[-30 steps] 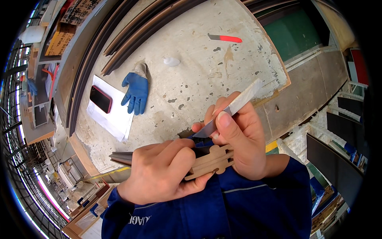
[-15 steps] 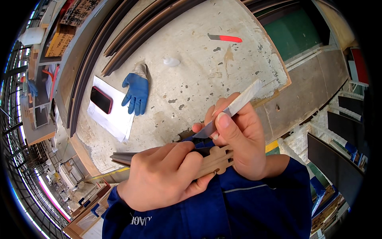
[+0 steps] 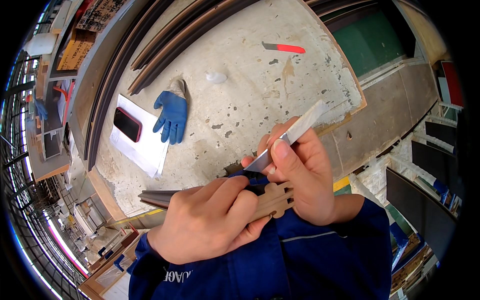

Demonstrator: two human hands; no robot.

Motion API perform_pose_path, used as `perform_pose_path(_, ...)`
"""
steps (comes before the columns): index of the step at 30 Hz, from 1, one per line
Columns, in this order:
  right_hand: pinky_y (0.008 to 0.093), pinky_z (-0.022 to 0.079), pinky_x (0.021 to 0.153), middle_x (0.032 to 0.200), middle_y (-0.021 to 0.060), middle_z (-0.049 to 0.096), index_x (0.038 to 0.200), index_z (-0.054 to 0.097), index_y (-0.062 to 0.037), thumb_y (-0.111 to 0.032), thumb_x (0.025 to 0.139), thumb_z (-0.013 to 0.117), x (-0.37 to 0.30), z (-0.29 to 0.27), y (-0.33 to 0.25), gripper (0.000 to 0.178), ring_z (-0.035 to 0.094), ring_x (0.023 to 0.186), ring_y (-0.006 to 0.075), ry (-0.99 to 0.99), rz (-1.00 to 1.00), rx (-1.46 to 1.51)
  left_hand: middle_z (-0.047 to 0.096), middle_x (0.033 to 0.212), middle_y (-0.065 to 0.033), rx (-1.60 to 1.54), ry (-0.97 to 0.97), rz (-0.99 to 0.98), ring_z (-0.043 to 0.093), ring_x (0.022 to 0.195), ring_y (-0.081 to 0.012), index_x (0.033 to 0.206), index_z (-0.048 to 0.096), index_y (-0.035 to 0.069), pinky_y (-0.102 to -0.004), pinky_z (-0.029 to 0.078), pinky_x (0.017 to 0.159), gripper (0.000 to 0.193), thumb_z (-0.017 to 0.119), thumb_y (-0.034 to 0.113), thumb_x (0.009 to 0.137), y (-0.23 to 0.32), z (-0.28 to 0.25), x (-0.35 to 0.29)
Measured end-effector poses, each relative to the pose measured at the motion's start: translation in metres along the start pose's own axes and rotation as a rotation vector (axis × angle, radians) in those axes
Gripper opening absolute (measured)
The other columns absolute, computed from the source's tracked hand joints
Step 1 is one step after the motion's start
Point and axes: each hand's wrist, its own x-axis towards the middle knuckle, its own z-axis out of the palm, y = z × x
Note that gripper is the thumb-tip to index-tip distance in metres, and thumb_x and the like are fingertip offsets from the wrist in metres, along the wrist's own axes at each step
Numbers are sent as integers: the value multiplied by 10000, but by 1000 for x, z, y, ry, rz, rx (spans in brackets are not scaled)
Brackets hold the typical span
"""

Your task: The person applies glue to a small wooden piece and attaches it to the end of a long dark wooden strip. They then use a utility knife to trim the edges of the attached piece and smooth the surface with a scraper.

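Note:
My left hand (image 3: 207, 220) is wrapped round a long moulding strip (image 3: 272, 202), whose notched, light-brown cut end points right. The strip's dark body (image 3: 156, 197) comes out on the other side of that hand. In my right hand (image 3: 310, 182) is a knife (image 3: 305, 124) with a pale handle and a slanted metal blade. Thumb and fingers pinch it where blade and handle meet. The blade tip points down and left, just above the strip and near my left knuckles. My fingers hide the middle of the strip.
On the worn white table (image 3: 240, 110) lie a blue glove (image 3: 172, 115), a phone (image 3: 127, 125) on white paper (image 3: 150, 157), a small white bottle (image 3: 216, 77) and a red-and-grey knife (image 3: 284, 48). Dark moulding strips (image 3: 175, 45) line the far left. Dark panels (image 3: 420, 195) stand at right.
The knife in my right hand has turned slightly, so its blade now looks brighter. Both hands stay almost in place; the strip has hardly shifted.

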Motion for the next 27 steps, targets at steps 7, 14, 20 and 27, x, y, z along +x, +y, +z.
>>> perform_pose_path(7, 331, 499, 892, 915, 46, 538, 1103, 488, -43, -179, 1029, 534, 0, 9, -6, 161, 487, 793, 68, 44, 36, -106, 655, 921, -97, -9, -20, 4, 675, 665, -237, 796, 528, 47, -332, 544, 506, 331, 772, 270, 785, 0, 0, 0)
perform_pose_path(14, 382, 517, 941, 848, 57, 504, 1062, 468, -54, -204, 1041, 505, 0, 11, -9, 156, 460, 734, 75, 67, 70, -145, 653, 920, -98, -7, -22, 9, 673, 666, -236, 792, 525, 47, -331, 543, 505, 340, 774, 278, 784, 0, 0, 1)
perform_pose_path(20, 384, 516, 945, 858, 60, 512, 1064, 472, -53, -202, 1040, 507, -1, 13, -9, 155, 463, 737, 74, 77, 66, -139, 652, 913, -98, -18, -9, 24, 674, 664, -232, 791, 527, 47, -328, 539, 498, 345, 780, 282, 780, -2, 2, -1)
perform_pose_path(27, 323, 497, 887, 916, 45, 540, 1104, 490, -46, -179, 1028, 537, -1, 9, -7, 160, 484, 782, 63, 61, 66, -93, 651, 916, -97, -18, -17, 21, 677, 669, -231, 790, 526, 47, -328, 541, 499, 346, 772, 290, 790, -2, 2, 0)
